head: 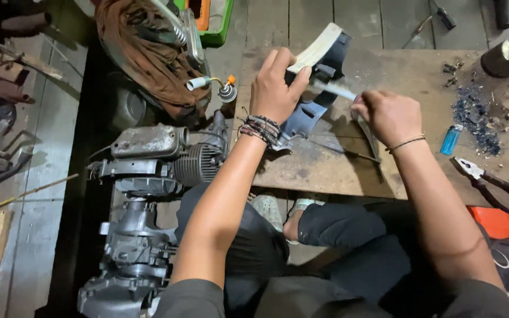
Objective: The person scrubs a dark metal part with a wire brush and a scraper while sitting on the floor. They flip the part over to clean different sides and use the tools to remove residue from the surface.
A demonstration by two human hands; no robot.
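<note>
My left hand [275,85] grips a dark blue plastic panel [313,112] with a pale upper edge, holding it upright on a wooden board [319,168]. My right hand [387,115] is closed on a thin pale strip [332,89] that reaches left across the panel, and a slim metal blade hangs down from the same hand. Beaded bracelets circle my left wrist, a thin band my right.
A grey engine [148,159] lies on the floor at left. A small gas torch [225,89] stands by the board's corner. On the board's right lie a blue lighter [452,139], pliers [490,182], dark plastic scraps [475,115] and a metal cylinder [508,56].
</note>
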